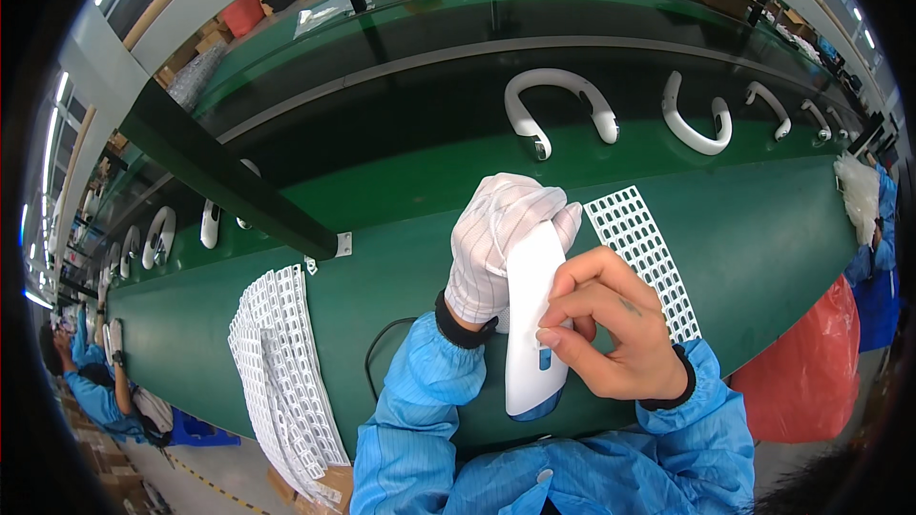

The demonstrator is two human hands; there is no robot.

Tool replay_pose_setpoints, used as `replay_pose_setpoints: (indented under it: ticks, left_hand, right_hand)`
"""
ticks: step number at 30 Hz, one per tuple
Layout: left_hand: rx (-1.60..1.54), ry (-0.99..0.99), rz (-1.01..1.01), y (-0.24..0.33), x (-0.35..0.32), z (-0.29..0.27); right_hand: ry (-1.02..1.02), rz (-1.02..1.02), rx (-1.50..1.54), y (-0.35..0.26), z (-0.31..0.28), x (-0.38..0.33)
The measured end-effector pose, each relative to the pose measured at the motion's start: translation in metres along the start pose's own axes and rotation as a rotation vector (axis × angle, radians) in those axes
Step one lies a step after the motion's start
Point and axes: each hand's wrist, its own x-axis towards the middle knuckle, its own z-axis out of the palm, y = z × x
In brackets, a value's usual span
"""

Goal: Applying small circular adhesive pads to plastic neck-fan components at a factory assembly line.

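My left hand [506, 238], in a white striped glove, is closed around a smooth white neckband device [532, 324], held tilted over the green bench. The device has a small blue window on its face and a blue lower end. My bare right hand [615, 324] is closed in a pinch against the device's right side, thumb and fingertips just above the blue window. Whatever the pinch holds is too small to make out. Behind my right hand lies a perforated white sheet [649, 253] with rows of dark oval pieces.
A fanned stack of similar sheets [277, 372] lies at the left. Beyond the bench, a dark belt carries U-shaped white devices [563, 86]. A green metal post [229, 172] rises left of my hands. A red bag [806, 362] hangs right; co-workers [100, 372] sit at both ends.
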Motion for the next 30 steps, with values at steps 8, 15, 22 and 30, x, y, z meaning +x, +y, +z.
replay_pose_setpoints:
  ticks: [8,15,22,30]
  left_hand:
    - [0.016,0.006,0.022,-0.003,-0.001,0.0]
    - [-0.03,-0.034,-0.027,-0.001,-0.008,-0.007]
    - [-0.009,0.014,-0.024,0.008,0.003,0.006]
    - [0.331,0.032,-0.254,-0.027,0.025,-0.014]
  right_hand:
    - [0.015,-0.072,-0.023,0.01,0.002,-0.002]
    - [0.064,0.177,0.33,0.015,0.006,-0.01]
    - [-0.016,0.321,0.46,0.006,-0.017,-0.007]
    - [0.205,0.45,-0.144,0.036,-0.125,-0.035]
